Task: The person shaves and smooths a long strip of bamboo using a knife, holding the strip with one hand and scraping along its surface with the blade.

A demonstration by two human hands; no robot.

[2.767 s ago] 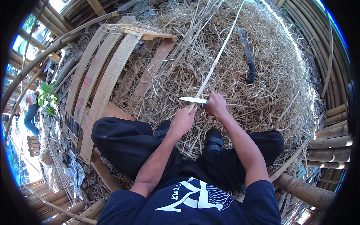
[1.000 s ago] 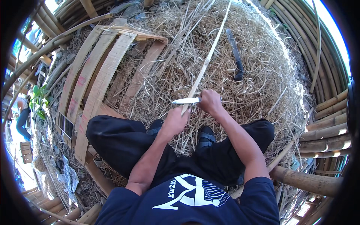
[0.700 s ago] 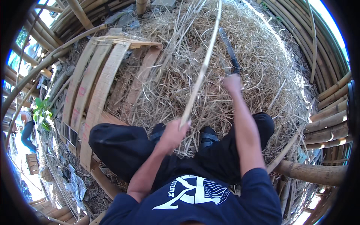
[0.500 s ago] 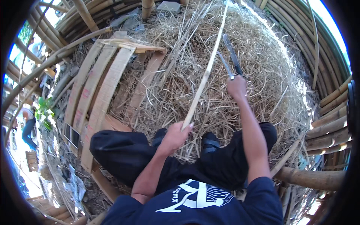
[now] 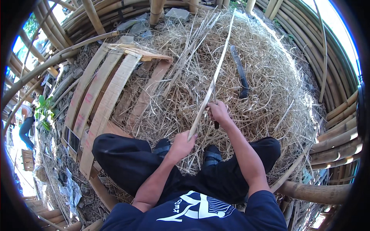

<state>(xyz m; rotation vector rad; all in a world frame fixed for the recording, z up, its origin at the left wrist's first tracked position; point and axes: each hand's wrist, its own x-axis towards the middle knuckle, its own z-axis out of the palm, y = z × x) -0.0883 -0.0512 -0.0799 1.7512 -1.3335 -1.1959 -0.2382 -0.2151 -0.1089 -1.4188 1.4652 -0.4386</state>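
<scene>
A long pale bamboo strip slants up and away across the middle of the head view. My left hand is closed around its near end, in front of my knees. My right hand is closed on a knife, its dark handle sticking out below the fist. The narrow blade lies against or right beside the strip; I cannot tell if it touches. A machete with a dark handle rests on the bamboo shavings farther out to the right.
A slatted wooden crate lies at the left by my knee. Bamboo poles line the right side, and a thick pole sits near my right hip. Stones lie at the back. Another person is at the far left.
My right hand has come nearer and left with the knife, from beside the machete to the strip. The machete stays on the shavings. My left hand keeps its hold.
</scene>
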